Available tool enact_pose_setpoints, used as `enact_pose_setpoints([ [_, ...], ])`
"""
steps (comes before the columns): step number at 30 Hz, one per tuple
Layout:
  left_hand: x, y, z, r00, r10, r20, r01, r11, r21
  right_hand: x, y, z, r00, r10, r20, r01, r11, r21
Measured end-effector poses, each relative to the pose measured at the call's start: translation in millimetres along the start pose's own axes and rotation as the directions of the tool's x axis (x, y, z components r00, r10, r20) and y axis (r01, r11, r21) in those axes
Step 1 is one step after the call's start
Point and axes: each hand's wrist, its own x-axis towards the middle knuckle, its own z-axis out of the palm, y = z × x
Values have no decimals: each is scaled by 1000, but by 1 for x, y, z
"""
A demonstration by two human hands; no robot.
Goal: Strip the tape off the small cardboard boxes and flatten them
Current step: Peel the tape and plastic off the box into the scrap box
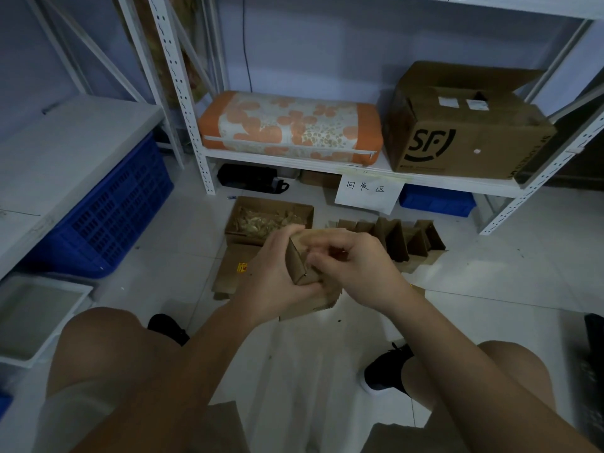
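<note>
Presently, as observed:
Shelving [294, 160]: white metal rack carrying an orange floral cushion [289, 127] and an SF carton [464, 132].
Open box [268, 220]: on the floor, holding crumpled tape.
Small cardboard box [299, 259]: held above the floor between both hands.
Left hand [277, 276]: grasping the box from the left and below.
Right hand [356, 266]: fingers curled, pinching at the box's right side.

White metal shelving [196, 132] stands against a pale bluish wall [310, 44] on a dim white-tiled floor [490, 289].
</note>
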Motion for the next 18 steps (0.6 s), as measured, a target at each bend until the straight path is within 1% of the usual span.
enact_pose_setpoints([
  [4, -3, 1, 3, 999, 17, -27, -16, 999, 47, 2, 8, 8, 991, 112, -68, -114, 993, -33],
  [6, -5, 2, 5, 998, 41, -38, -39, 997, 66, 3, 11, 14, 981, 164, -103, -162, 986, 26],
  [8, -8, 2, 6, 998, 57, -28, -55, 995, 82, 3, 13, 17, 971, 200, -130, -193, 979, 67],
  [11, -12, 1, 7, 999, 47, -13, -46, 995, 89, 3, 14, 14, 968, 219, -124, -218, 976, 20],
  [13, -13, 0, 5, 999, 36, -1, -36, 997, 73, 3, 14, 8, 969, 208, -136, -216, 975, -53],
  [15, -13, -2, 3, 1000, 9, -4, -9, 1000, 16, 4, 16, 1, 965, 164, -203, -203, 961, -189],
  [16, -14, -3, 2, 1000, 0, -9, 0, 1000, -13, 4, 16, -1, 963, 116, -245, -181, 948, -262],
  [18, -14, -3, 2, 1000, -4, -11, 3, 999, -32, 3, 17, -4, 954, -41, -296, -76, 925, -373],
])
